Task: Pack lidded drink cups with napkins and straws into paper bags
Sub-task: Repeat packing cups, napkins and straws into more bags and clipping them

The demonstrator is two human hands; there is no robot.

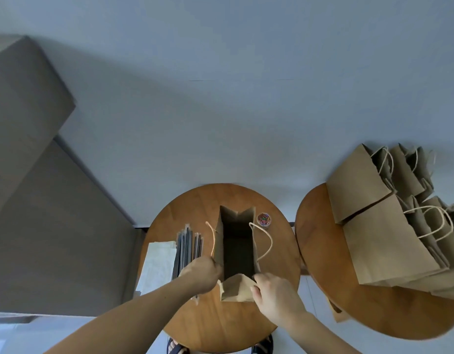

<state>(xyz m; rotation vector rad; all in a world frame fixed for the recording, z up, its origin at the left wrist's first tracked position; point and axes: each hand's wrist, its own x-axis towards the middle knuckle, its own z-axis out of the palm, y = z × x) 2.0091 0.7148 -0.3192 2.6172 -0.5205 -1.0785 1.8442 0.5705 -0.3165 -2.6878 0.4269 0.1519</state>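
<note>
Bag: a brown paper bag (236,288) stands upright and open in the middle of the nearer round table, its long, narrow mouth running away from the person and its inside dark.
Bag rim: the far end shows a notched gusset fold; the near end wall leans out towards the person, creased.
Handles: two pale twisted cord handles (268,241) flop outward, one to each long side.
Left hand: the left hand (203,274) grips the bag's near left corner, fingers curled over the rim.
Right hand: the right hand (274,295) pinches the near right corner, thumb against the leaning end wall.
Straws: a bundle of dark straws (189,249) in wrappers lies just left of the bag.
Napkins: white napkins (157,267) lie at the table's left edge, beside the straws.
Clips: a small clear tub of coloured paper clips (264,219) sits near the bag's far right corner.
Surface: a round wooden table (215,323).
Second table: another round wooden table (320,251) to the right carries a pile of brown handled bags (389,244) lying on their sides.
Room: a pale grey-blue floor (221,111); large grey-brown blocks (29,149) at left, too vague to identify.
Feet: dark sandals (177,348) show under the near table edge.
</note>
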